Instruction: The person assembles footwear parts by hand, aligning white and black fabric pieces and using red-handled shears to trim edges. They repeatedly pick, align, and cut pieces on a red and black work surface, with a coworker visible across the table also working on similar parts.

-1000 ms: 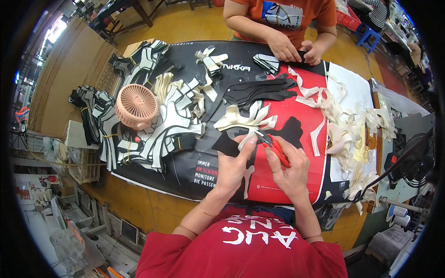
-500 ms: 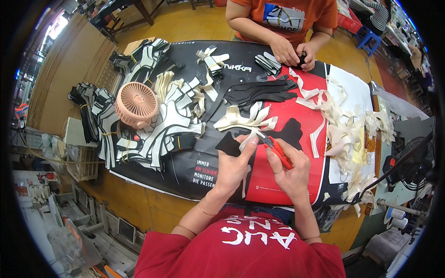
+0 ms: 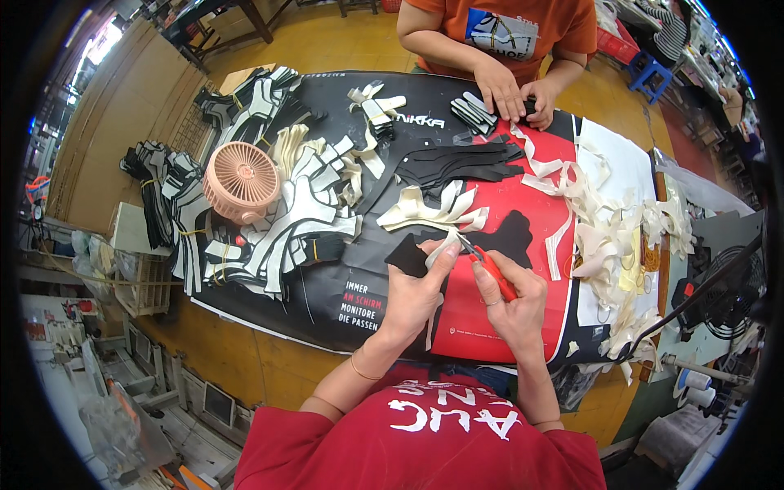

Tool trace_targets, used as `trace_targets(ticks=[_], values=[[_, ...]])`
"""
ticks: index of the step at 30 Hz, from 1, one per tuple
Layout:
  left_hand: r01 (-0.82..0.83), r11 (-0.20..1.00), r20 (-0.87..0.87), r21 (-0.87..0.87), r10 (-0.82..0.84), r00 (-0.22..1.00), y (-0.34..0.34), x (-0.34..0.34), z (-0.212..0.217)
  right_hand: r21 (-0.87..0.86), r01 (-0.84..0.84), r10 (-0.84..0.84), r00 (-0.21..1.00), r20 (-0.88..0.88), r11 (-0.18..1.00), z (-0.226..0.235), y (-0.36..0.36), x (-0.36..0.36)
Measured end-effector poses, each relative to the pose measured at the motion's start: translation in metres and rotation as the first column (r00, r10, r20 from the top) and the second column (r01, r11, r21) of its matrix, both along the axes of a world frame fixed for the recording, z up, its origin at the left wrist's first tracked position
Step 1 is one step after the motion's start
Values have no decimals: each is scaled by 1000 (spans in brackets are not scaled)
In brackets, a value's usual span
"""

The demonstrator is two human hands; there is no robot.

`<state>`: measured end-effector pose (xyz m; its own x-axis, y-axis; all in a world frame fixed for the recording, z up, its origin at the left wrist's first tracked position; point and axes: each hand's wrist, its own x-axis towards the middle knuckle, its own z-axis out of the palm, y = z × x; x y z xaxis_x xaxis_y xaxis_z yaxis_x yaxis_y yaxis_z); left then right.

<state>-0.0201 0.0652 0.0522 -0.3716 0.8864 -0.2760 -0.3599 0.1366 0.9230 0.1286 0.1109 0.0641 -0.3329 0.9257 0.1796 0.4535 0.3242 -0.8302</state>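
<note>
My right hand (image 3: 516, 304) grips a small pair of red-handled scissors (image 3: 487, 266), the blades pointing up-left toward a cream strip. My left hand (image 3: 416, 287) holds a black cut piece with a cream strip (image 3: 435, 250) on it, just above the red and black table cover (image 3: 539, 237). The scissor tips meet the strip at the edge of the piece. A loose pile of cream strips (image 3: 431, 209) lies right beyond my hands, and flat black pieces (image 3: 457, 162) lie further back.
A pink round fan (image 3: 239, 180) stands at the left among stacks of black and white cut pieces (image 3: 282, 224). Cream offcuts (image 3: 608, 237) pile up at the right. Across the table a person in orange has both hands (image 3: 510, 94) on a small black stack. A black fan (image 3: 727, 298) stands far right.
My hands stay in the same place; the scissors and the held piece shift only slightly. The person opposite has moved both hands a little along the far edge.
</note>
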Motion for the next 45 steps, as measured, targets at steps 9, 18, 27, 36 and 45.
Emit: trace_targets(ticks=[9, 18, 27, 36, 45], values=[[-35, 998, -19, 47, 36, 999, 1, 1, -1, -74, -30, 22, 994, -104, 997, 2, 0, -2], [2, 991, -211, 130, 26, 977, 2, 0, 2, -152, -29, -1, 981, -194, 988, -2, 1, 1], [80, 989, -419, 121, -22, 908, 1, -4, -3, -142, -30, 15, 994, -105, 989, 3, 3, 1], [132, 979, -288, 153, -84, 954, 2, -5, -3, -326, -121, 12, 949, -316, 938, 4, -1, 6], [136, 965, -409, 225, -33, 912, 4, -6, -5, -314, -124, 39, 964, -264, 941, 6, -2, 6]])
